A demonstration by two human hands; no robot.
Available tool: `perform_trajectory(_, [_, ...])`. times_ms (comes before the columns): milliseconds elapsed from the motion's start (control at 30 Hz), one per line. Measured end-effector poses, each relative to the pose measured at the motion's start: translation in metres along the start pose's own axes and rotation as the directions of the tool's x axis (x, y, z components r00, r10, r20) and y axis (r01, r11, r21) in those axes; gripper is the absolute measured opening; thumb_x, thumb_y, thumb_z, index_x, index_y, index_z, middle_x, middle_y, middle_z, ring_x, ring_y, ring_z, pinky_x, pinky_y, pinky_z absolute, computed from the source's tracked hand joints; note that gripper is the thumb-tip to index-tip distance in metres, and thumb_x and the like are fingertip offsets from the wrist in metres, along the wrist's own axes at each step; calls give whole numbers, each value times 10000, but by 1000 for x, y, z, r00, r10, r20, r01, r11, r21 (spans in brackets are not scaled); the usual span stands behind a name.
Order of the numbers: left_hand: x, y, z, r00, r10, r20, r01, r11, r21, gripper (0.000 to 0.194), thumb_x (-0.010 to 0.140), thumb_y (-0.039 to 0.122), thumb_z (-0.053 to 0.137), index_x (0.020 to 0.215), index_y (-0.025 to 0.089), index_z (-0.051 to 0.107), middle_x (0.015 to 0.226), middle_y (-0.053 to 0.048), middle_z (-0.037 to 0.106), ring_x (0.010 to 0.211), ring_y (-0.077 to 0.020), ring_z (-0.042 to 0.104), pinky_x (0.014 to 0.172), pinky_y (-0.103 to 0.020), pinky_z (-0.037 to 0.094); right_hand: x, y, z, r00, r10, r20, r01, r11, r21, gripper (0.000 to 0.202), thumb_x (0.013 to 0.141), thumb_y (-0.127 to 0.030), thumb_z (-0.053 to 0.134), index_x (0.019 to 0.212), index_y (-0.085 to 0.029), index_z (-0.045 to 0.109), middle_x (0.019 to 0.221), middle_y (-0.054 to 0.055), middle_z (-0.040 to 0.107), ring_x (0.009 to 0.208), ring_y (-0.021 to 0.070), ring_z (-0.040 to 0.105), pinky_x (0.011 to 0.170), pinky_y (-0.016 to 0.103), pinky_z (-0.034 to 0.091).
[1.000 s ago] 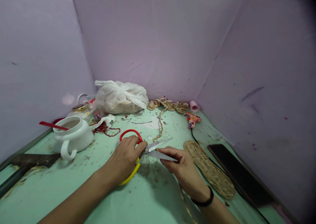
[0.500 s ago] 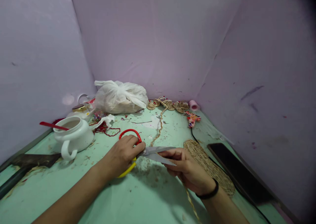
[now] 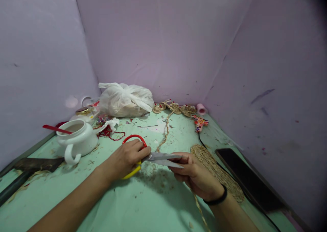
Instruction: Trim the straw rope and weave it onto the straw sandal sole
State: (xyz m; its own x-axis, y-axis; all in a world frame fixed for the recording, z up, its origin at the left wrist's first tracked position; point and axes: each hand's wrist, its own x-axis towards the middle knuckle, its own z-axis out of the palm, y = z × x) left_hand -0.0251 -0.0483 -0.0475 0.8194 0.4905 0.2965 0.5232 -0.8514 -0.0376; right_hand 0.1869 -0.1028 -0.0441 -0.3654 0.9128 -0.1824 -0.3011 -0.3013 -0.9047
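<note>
In the left hand (image 3: pixel 129 158): scissors (image 3: pixel 153 156) (parted).

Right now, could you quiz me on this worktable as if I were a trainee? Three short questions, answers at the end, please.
1. Fill in the blank: the left hand grips scissors that have one red handle loop and one ____ loop.
2. True or false: the white pot stands upright with a red stick poking out of it.
3. What woven thing shows between the right hand and the flat black slab?

Key:
1. Yellow.
2. True.
3. An oval woven pad.
</note>
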Motion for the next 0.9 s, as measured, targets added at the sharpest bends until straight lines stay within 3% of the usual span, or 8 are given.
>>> perform_trajectory(100, [-3, -1, 3, 994, -64, -89, 53, 992, -115, 229, 689, 43, 354, 815, 176, 492, 653, -8, 460, 604, -137, 388, 538, -244, 284, 1, 1, 2, 1000, 20, -7, -20, 999, 28, 184, 579, -175, 678, 760, -146, 671, 567, -49, 456, 438, 30, 238, 390, 186, 151])
perform_trajectory(200, [-4, 3, 4, 930, -320, -179, 247, 908, -338, 114, 723, 105, 380, 734, 181, 464, 603, 28, 425, 552, -109, 374, 524, -223, 299, 4, 5, 6, 999, 45, -9, -45, 998, 48, 154, 548, -170, 691, 689, -137, 638, 609, -19, 548, 483, 53, 416, 451, 182, 309])
perform_trajectory(267, [-3, 9, 1, 834, -527, -161, 390, 770, -504, 60, 750, 173, 416, 765, 182, 474, 615, 36, 454, 540, -96, 399, 527, -213, 330, 6, 10, 9, 999, 45, 12, -45, 998, 49, 160, 548, -171, 692, 684, -133, 616, 630, 11, 610, 536, 85, 505, 531, 210, 377])
perform_trajectory(333, [0, 18, -2, 734, -677, -54, 469, 562, -682, 102, 746, 238, 458, 828, 182, 481, 628, 34, 502, 525, -94, 436, 507, -209, 356, 6, 14, 11, 998, 47, 45, -49, 997, 52, 185, 565, -180, 697, 715, -132, 600, 646, 29, 647, 560, 98, 546, 572, 225, 395])
perform_trajectory(433, [6, 31, -6, 655, -737, 169, 474, 227, -850, 184, 709, 260, 513, 868, 177, 472, 614, 34, 531, 490, -94, 453, 453, -204, 355, 6, 19, 12, 992, 69, 105, -77, 995, 70, 213, 587, -196, 712, 743, -137, 579, 696, 44, 673, 612, 110, 590, 621, 241, 414])
perform_trajectory(500, [8, 39, -5, 648, -718, 253, 445, 87, -891, 223, 678, 237, 553, 875, 174, 470, 607, 39, 529, 487, -89, 456, 452, -200, 355, 5, 21, 13, 988, 77, 135, -89, 992, 84, 213, 603, -207, 715, 745, -137, 571, 732, 52, 678, 655, 117, 609, 661, 254, 424])
perform_trajectory(667, [10, 53, 6, 690, -625, 366, 324, -186, -927, 302, 646, 218, 586, 911, 192, 445, 604, 48, 516, 484, -101, 501, 423, -198, 373, 6, 29, 17, 983, 85, 160, -99, 992, 83, 226, 609, -219, 719, 761, -130, 579, 750, 50, 669, 671, 119, 616, 701, 279, 432])
perform_trajectory(900, [10, 57, 3, 688, -624, 371, 301, -220, -928, 297, 634, 191, 586, 895, 188, 444, 622, 56, 491, 445, -76, 454, 388, -193, 367, 10, 35, 19, 989, 69, 134, -54, 992, -112, 202, 592, -256, 720, 679, -115, 604, 624, 3, 599, 565, 82, 532, 556, 215, 376])
